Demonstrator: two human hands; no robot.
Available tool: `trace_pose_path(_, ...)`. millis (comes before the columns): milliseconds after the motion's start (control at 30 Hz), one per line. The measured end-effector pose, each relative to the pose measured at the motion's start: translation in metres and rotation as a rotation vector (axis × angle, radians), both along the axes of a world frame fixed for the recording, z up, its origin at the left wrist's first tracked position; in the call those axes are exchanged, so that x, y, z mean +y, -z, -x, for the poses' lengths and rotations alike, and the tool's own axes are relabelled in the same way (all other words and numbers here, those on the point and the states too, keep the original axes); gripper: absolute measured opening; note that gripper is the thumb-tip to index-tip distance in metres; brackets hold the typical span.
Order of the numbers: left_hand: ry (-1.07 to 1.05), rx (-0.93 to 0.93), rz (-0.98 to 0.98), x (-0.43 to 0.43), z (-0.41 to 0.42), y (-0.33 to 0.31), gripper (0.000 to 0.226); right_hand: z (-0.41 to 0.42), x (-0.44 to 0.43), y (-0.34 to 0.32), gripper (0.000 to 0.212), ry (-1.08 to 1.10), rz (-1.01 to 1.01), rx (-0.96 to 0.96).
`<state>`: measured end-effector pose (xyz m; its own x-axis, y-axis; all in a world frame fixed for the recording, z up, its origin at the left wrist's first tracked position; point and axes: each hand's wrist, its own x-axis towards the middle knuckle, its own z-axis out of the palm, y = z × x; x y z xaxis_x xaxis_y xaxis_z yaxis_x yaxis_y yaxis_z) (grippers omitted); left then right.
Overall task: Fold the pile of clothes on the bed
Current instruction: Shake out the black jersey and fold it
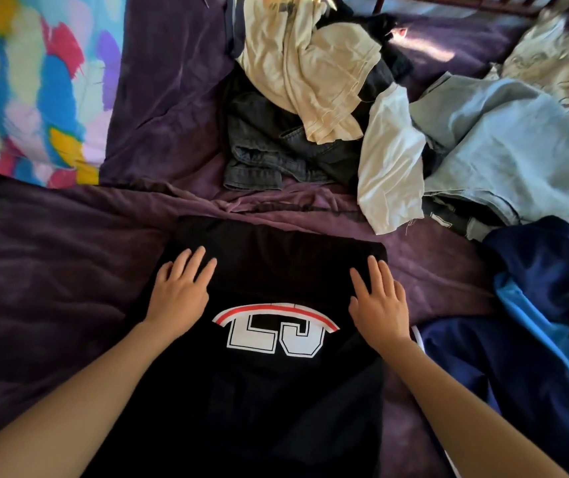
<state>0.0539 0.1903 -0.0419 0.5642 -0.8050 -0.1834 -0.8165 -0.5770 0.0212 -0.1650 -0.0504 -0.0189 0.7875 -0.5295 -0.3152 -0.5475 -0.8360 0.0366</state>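
From my feed, the black shirt (276, 391) lies flat at the lower centre of the frame on the purple blanket (51, 305). It is one garment, with one white block print under a red arc (276, 332). Its far end is folded over into a dark band across the middle of the frame.

I count two hands on it. The left hand (179, 291) lies flat at the left edge of that band and the right hand (379, 301) at the right edge. Both have straight fingers resting on the cloth, open and gripping nothing.

Beyond the shirt, at upper centre and upper right, sits the unfolded pile. I can tell four pieces apart:
- one cream garment (310, 70) draped on top
- one pair of dark jeans (269, 146) beneath it
- one white cloth (390, 160)
- one light blue garment (517, 143)

More dark fabric is tucked under these, and I cannot count it.

A navy garment with a bright blue stripe (535, 305) crowds the lower right, just beside the right forearm. A multicoloured quilt (34, 91) fills the upper left, and a pale patterned cloth (559, 63) lies blurred in the upper right corner.
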Motion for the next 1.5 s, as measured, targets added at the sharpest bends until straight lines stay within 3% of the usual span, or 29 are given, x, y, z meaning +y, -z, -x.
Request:
trace_pose_path(167, -0.069, -0.079, -0.005, -0.045, -0.039, -0.005, 0.073, -0.024, -0.028, 0.001, 0.067, 0.025, -0.039, -0.081)
trace_pose_path(300, -0.067, -0.058, -0.249, -0.056, -0.074, 0.003, 0.072, -0.025, -0.049, 0.013, 0.070, 0.203, -0.238, 0.191)
trace_pose_path(400, -0.069, -0.062, -0.162, -0.047, -0.094, 0.009, 0.057, -0.023, -0.061, 0.017, 0.069, 0.203, -0.290, 0.263)
trace_pose_path(533, -0.023, -0.087, 0.054, -0.046, -0.117, 0.005, 0.038, -0.037, -0.073, 0.003, 0.054, 0.182, -0.172, 0.061)
trace_pose_path(600, -0.065, -0.069, 0.083, -0.049, -0.128, -0.005, 0.031, -0.048, -0.079, -0.003, 0.059, 0.145, -0.187, 0.078)
trace_pose_path(700, -0.123, 0.013, -0.050, -0.056, -0.134, -0.013, 0.047, -0.064, -0.081, -0.004, 0.082, 0.067, -0.265, 0.238)
trace_pose_path(800, -0.055, 0.261, -0.167, -0.071, -0.133, -0.017, 0.075, -0.073, -0.084, 0.003, 0.100, 0.081, -0.293, 0.302)
trace_pose_path(900, 0.025, 0.330, -0.371, -0.084, -0.135, -0.019, 0.083, -0.077, -0.086, 0.004, 0.109, 0.095, -0.328, 0.362)
trace_pose_path(1033, 0.057, 0.200, -0.446, -0.090, -0.141, -0.017, 0.072, -0.080, -0.091, 0.004, 0.097, 0.154, -0.357, 0.323)
trace_pose_path(1133, 0.091, 0.191, -0.432, -0.091, -0.145, -0.019, 0.044, -0.076, -0.096, -0.001, 0.073, 0.180, -0.340, 0.254)
trace_pose_path(1200, 0.131, 0.182, -0.410, -0.086, -0.146, -0.024, 0.031, -0.070, -0.093, -0.006, 0.046, 0.140, -0.303, 0.183)
trace_pose_path(1267, 0.151, 0.179, -0.333, -0.074, -0.145, -0.031, 0.027, -0.056, -0.086, -0.012, 0.032, 0.105, -0.250, 0.091)
trace_pose_path(1367, 0.154, 0.207, -0.058, -0.040, -0.131, -0.043, 0.026, -0.022, -0.068, -0.020, 0.034, 0.010, -0.122, -0.112)
trace_pose_path(1500, 0.200, 0.137, 0.292, 0.022, -0.085, -0.048, 0.052, 0.035, -0.031, -0.025, 0.044, -0.165, 0.048, -0.342)
